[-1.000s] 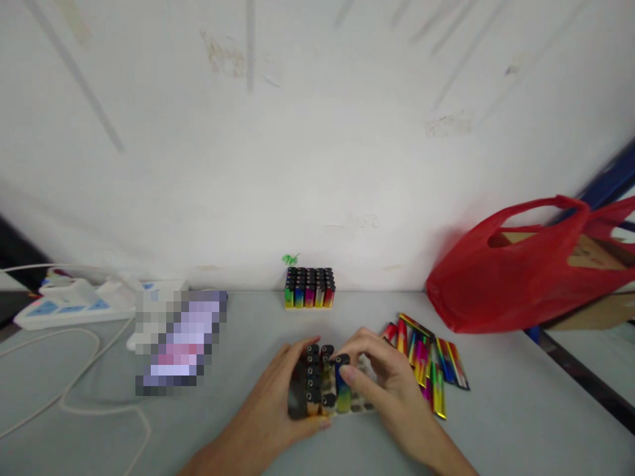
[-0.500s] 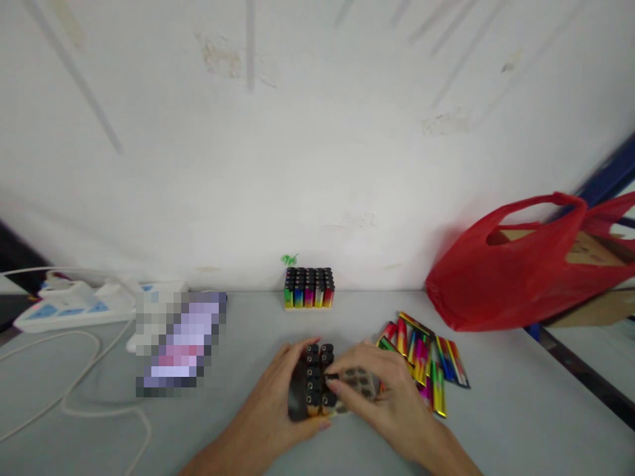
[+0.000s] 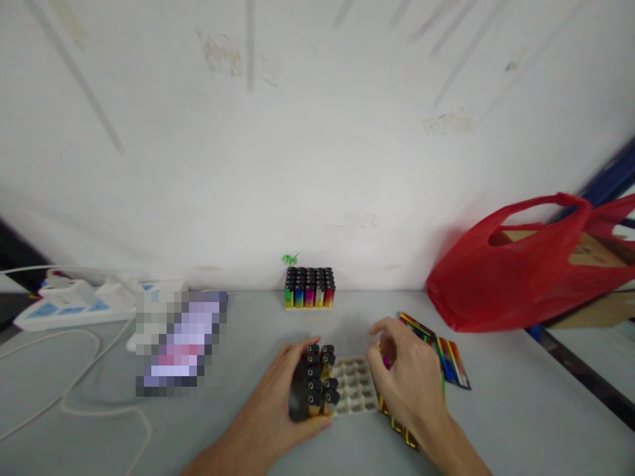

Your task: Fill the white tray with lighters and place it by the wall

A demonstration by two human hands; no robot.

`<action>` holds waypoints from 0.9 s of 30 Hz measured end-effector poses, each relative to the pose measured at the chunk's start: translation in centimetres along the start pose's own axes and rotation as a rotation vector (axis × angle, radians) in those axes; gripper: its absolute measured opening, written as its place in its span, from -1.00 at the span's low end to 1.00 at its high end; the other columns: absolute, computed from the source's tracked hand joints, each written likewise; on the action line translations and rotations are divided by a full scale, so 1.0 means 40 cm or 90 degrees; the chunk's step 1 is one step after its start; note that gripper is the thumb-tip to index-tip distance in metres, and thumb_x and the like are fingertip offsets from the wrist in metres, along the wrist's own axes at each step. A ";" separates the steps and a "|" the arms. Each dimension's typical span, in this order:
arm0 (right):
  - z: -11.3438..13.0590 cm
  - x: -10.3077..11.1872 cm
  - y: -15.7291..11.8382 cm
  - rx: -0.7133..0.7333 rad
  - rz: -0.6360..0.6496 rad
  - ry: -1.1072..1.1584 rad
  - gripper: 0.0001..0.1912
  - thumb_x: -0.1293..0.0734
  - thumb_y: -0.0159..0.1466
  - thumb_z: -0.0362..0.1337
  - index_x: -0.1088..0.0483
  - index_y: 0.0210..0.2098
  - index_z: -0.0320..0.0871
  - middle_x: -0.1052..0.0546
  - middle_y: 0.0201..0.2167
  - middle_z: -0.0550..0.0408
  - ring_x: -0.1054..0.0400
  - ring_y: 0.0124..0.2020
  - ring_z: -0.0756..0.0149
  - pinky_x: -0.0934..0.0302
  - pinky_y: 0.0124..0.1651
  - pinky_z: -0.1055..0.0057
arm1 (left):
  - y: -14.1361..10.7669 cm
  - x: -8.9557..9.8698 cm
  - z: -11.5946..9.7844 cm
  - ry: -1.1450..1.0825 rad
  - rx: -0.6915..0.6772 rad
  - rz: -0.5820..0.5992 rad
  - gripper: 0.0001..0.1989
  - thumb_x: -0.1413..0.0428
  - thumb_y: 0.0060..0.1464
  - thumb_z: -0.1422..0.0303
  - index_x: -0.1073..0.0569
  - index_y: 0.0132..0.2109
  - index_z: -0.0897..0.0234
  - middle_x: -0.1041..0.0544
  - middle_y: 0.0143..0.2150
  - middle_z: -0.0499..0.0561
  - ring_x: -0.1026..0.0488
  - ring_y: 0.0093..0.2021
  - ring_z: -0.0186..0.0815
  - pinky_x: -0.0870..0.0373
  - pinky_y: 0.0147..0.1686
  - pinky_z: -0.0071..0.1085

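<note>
Left fingers (image 3: 308,429) clasp upright lighters (image 3: 313,373); right fingers (image 3: 381,375), half-curled, overhang colourful pile (image 3: 450,360); grip unclear.

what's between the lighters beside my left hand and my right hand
In the head view, a pale tray with unfilled slots shows between those lighters and your right hand.

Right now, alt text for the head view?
Left hand curled around black-topped lighters at a pale gridded tray; right hand over shiny multicoloured strips. Behind, a block of multicoloured lighters; at right, a red plastic bag.
</note>
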State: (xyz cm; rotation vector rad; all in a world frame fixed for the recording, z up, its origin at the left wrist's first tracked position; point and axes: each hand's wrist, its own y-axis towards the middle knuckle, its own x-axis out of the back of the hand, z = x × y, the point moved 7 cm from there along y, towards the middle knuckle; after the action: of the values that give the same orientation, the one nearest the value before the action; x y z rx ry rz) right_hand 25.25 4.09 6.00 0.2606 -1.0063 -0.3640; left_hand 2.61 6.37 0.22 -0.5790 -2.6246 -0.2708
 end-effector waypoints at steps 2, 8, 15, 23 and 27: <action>-0.026 0.009 0.013 -0.074 0.007 -0.170 -0.91 -0.33 0.34 -0.24 -0.45 -0.19 -0.08 -0.57 -0.28 0.02 -0.51 -0.29 0.06 -0.11 -0.26 0.26 | -0.002 0.001 0.001 -0.001 0.005 -0.004 -0.03 -0.46 -0.10 0.52 -0.37 0.44 0.02 -0.50 0.36 0.15 -0.43 0.39 0.14 -0.29 0.47 0.11; -0.063 0.008 0.022 -0.167 0.090 -0.392 -0.71 -0.27 0.43 -0.10 -0.49 -0.09 -0.17 -0.57 -0.13 -0.24 -0.53 -0.02 -0.23 -0.22 -0.20 0.17 | -0.004 0.001 0.004 -0.004 -0.003 -0.005 -0.02 -0.47 -0.11 0.51 -0.37 0.45 0.04 -0.51 0.34 0.16 -0.46 0.37 0.14 -0.32 0.45 0.11; -0.070 -0.015 0.013 -0.152 0.072 -0.411 -0.51 -0.29 0.48 0.09 -0.56 -0.05 -0.24 -0.57 -0.06 -0.32 -0.47 0.06 -0.27 -0.31 -0.06 0.09 | -0.001 0.007 0.001 0.005 -0.005 -0.017 -0.05 -0.48 -0.12 0.47 -0.41 0.43 0.04 -0.54 0.34 0.16 -0.47 0.37 0.17 -0.33 0.45 0.14; -0.053 -0.049 0.021 -0.031 0.053 -0.364 -0.85 -0.35 0.41 -0.25 -0.54 -0.20 -0.18 -0.54 -0.12 -0.20 -0.40 0.05 -0.15 -0.30 0.06 0.11 | -0.002 0.004 0.000 0.000 0.000 -0.008 -0.06 -0.46 -0.10 0.48 -0.40 0.44 0.08 -0.51 0.36 0.19 -0.45 0.39 0.16 -0.30 0.48 0.12; -0.048 -0.051 0.026 0.037 0.058 -0.293 -0.88 -0.38 0.40 -0.28 -0.53 -0.25 -0.16 -0.49 -0.17 -0.15 -0.35 0.00 -0.14 -0.28 0.11 0.03 | 0.000 0.006 -0.010 -0.003 0.006 -0.007 -0.05 -0.46 -0.12 0.49 -0.41 0.43 0.07 -0.52 0.34 0.19 -0.45 0.38 0.19 -0.30 0.47 0.15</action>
State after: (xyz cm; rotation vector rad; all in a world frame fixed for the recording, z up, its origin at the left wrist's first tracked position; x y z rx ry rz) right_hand 26.10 5.97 3.81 0.1848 -1.4777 -0.3185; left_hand 2.57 6.36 0.68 -0.5628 -2.6335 -0.2617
